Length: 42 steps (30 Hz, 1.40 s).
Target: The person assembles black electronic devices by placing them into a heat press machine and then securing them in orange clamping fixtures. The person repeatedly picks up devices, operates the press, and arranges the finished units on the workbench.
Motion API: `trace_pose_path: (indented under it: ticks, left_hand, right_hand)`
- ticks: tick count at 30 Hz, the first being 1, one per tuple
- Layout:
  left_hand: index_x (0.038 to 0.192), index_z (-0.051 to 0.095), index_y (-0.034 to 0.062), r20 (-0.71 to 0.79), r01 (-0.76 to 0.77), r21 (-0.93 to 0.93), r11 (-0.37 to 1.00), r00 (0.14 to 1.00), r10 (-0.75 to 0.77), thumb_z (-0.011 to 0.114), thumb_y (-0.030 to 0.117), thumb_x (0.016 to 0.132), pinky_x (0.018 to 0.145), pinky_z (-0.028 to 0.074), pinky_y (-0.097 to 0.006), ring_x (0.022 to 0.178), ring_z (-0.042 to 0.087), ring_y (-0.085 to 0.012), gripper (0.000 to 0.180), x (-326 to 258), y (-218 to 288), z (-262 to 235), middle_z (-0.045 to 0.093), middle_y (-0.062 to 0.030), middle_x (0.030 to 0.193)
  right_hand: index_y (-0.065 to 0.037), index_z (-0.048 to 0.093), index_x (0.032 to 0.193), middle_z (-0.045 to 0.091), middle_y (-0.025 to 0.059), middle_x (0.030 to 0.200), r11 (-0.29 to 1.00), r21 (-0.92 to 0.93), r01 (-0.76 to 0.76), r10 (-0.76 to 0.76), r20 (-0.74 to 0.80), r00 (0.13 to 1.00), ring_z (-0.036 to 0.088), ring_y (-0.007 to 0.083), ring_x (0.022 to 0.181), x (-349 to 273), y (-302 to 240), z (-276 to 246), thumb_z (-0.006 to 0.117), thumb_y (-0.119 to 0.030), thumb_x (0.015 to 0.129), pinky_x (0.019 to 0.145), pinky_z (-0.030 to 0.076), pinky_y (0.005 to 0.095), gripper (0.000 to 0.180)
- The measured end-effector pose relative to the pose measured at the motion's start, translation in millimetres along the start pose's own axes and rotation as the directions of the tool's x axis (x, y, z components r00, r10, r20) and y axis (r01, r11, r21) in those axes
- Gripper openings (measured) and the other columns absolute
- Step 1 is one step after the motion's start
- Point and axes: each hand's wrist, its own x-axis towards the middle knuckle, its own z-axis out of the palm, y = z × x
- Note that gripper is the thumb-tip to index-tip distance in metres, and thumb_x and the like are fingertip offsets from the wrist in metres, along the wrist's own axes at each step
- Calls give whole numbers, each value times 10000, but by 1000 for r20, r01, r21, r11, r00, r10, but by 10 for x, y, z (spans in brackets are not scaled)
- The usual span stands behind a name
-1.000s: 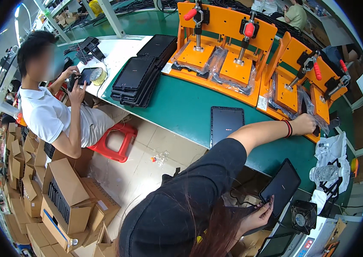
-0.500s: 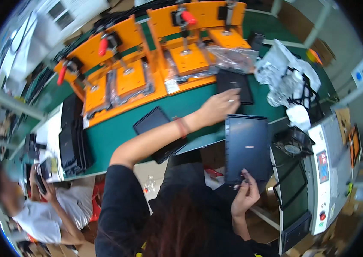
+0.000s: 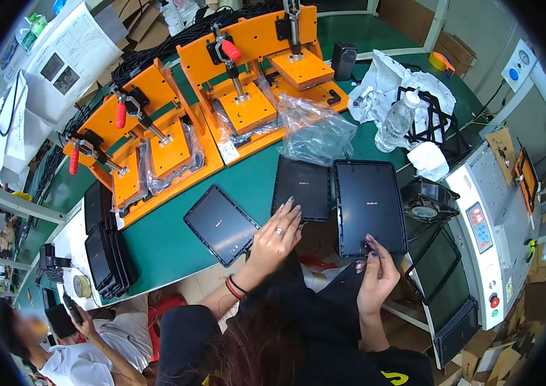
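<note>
My right hand (image 3: 376,273) pinches the lower edge of a black rectangular panel (image 3: 369,206) with a raised rim, held up in front of the table's near edge. Just to its left, a second black panel (image 3: 302,183) lies at the table edge. Over the lower left part of that panel rests my left hand (image 3: 277,235), its fingers stretched out and lying flat, a ring on one finger. A third black panel (image 3: 220,224) lies angled on the green table left of this hand. Clear plastic bags (image 3: 317,132) lie against the far end of the second panel.
Orange clamp fixtures (image 3: 244,106) with red handles line the back. Stacked black panels (image 3: 109,264) stand at left, near a seated person (image 3: 102,347). A clear bottle (image 3: 396,122), a fan (image 3: 429,201) and a white machine with a control panel (image 3: 479,225) are at right.
My left hand has come back toward me, and the second panel now lies nearer the table edge. My forearm no longer covers the third panel. The view has shifted.
</note>
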Motion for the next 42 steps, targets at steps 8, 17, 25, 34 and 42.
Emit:
trace_pose_path:
  ticks: [8, 17, 25, 34, 42]
  left_hand:
    - [1015, 638, -36, -203, 288, -79, 954, 933, -298, 669, -32, 750, 924, 489, -422, 1086, 594, -347, 267, -359, 144, 159, 641, -149, 1061]
    - [979, 663, 25, -166, 355, -14, 935, 921, -353, 708, -20, 721, 1015, 352, -552, 1152, 560, -341, 265, -956, 185, -185, 657, -102, 1053]
    - [940, 677, 71, -109, 346, 43, 937, 934, -340, 722, 69, 732, 1060, 240, -575, 1211, 513, -328, 213, -702, 289, -90, 636, -56, 1158]
    - [1000, 660, 77, -17, 292, 6, 956, 956, -292, 699, 121, 764, 1047, 246, -588, 1275, 438, -338, 243, -474, 288, 63, 552, -82, 1290]
    - [1323, 399, 4, -323, 502, 197, 842, 844, -427, 706, 252, 785, 1052, 264, -532, 1250, 389, -424, 667, 267, -350, -519, 412, -233, 1344]
  right_hand:
    - [44, 594, 1162, 638, 109, 1111, 1000, 12, -21, 21, -4, 1000, 539, 60, 688, 198, 83, 68, 496, -55, 947, 614, 457, 196, 256]
    - [22, 615, 1154, 654, 52, 986, 986, -55, 158, -159, -7, 987, 493, 47, 652, 912, -14, 552, 502, -77, 949, 559, 407, 186, 255]
    - [-9, 634, 1149, 614, 0, 818, 998, 30, 61, -67, 252, 966, 483, 38, 649, 2043, 766, 1057, 516, -137, 949, 571, 403, 187, 265]
    - [-25, 557, 1263, 514, -37, 738, 999, -34, -4, 20, 505, 863, 458, 44, 664, 2865, 1297, 1417, 496, -164, 965, 592, 398, 193, 333]
    - [-38, 599, 1180, 520, -27, 684, 976, -204, -74, 173, 525, 833, 489, 59, 593, 3239, 1481, 1479, 532, -210, 948, 532, 423, 214, 296]
